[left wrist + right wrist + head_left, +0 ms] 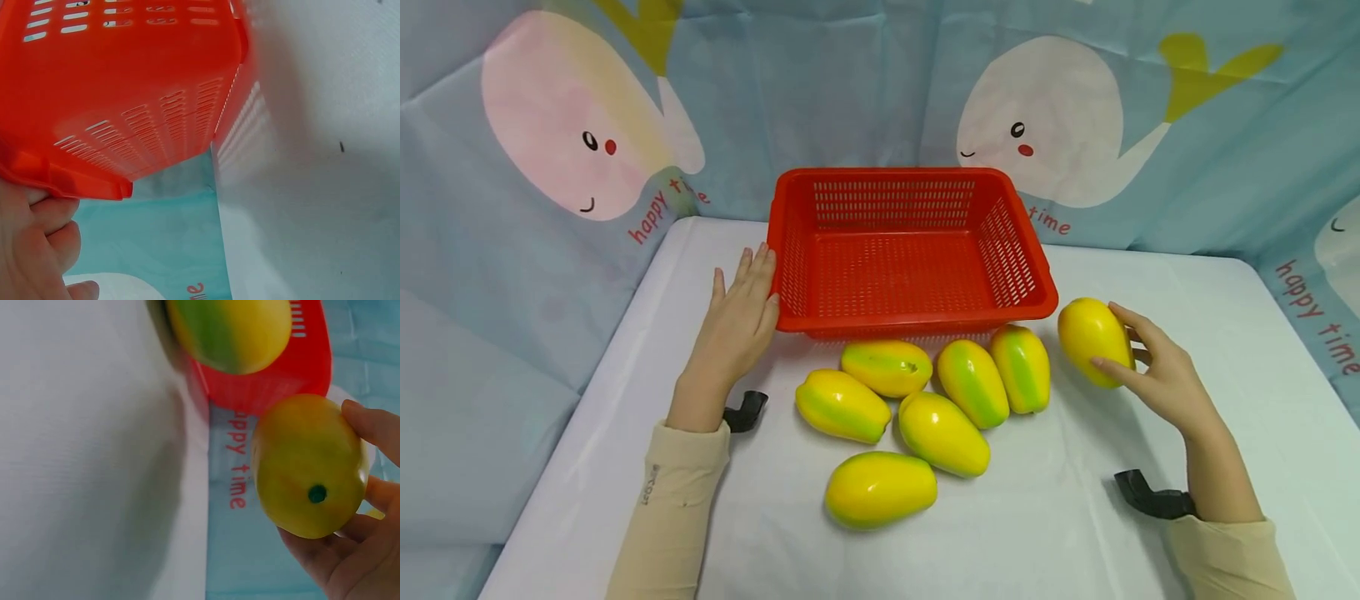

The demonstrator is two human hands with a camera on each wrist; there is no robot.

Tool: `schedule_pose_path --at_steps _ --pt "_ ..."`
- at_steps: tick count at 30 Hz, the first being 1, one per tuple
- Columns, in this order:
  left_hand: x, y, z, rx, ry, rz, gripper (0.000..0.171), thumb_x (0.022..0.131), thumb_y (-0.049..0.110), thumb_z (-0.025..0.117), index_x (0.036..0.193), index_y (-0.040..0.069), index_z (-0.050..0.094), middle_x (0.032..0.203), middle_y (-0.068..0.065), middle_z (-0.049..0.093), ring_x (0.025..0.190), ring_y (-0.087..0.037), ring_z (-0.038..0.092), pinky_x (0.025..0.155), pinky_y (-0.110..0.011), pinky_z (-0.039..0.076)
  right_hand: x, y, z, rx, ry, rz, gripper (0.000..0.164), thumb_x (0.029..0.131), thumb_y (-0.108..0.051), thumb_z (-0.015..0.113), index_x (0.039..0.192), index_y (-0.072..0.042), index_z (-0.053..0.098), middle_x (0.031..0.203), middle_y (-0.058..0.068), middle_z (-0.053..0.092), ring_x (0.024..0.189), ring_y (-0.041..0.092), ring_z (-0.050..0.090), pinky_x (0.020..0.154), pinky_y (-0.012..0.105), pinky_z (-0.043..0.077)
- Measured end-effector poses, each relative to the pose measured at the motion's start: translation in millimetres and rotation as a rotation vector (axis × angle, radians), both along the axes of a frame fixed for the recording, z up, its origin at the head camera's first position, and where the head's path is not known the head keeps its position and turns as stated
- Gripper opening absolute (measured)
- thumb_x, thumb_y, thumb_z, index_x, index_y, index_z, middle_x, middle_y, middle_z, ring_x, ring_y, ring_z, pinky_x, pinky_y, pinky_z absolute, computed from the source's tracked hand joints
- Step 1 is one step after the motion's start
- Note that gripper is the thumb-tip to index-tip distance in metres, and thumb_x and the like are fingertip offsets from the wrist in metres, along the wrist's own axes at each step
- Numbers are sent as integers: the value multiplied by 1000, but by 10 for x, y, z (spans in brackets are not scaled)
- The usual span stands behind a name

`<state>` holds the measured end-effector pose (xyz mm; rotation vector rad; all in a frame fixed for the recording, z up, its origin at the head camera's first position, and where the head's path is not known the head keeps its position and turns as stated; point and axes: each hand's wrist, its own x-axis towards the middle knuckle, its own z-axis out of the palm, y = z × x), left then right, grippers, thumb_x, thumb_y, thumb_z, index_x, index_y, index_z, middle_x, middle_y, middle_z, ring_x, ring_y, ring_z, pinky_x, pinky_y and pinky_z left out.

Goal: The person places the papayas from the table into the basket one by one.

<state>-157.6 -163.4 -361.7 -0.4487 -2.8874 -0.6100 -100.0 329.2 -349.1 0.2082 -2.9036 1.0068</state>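
My right hand [1165,375] grips a yellow papaya [1093,342] between thumb and fingers, to the right of the red basket [917,321]. In the right wrist view the held papaya [309,469] shows its green stem spot and hangs above the white table. My left hand [735,321] lies along the basket's left side, its fingers fairly straight against the outer rim. From the left wrist, the fingers [53,228] appear just beside the rim [94,187]. Several more yellow-green papayas, such as one near the front [880,490], lie in front of the basket.
A white-covered table [1037,533] carries everything. Behind it and at the sides hangs a blue curtain [850,92] printed with whales. The basket's slotted floor [895,271] shows bare. One papaya [1021,369] lies close to the basket's front right corner.
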Motion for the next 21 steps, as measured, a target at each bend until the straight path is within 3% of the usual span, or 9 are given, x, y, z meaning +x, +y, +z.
schedule_pose_path --at_steps 6,14,21 --pt "0 -5 4 -5 -2 4 57 100 24 30 151 3 14 157 -11 12 144 -26 4 111 -55 -2 -31 -16 98 -9 -3 -38 71 88 -22 67 149 -16 31 136 21 44 109 35 45 75 2 31" --pt "-6 -4 -3 1 2 8 57 100 24 30 151 3 13 157 -10 12 144 -25 4 112 -54 -3 -75 -54 196 -37 55 -50 71 86 -17 69 147 -19 34 134 17 46 102 3 40 78 -1 31" --pt "-8 -4 -11 2 1 13 58 100 25 30 151 4 13 157 -10 12 144 -25 3 111 -54 -4 -124 -96 282 -63 109 -26 70 85 -12 70 146 -21 37 129 10 47 101 0 42 80 0 33"
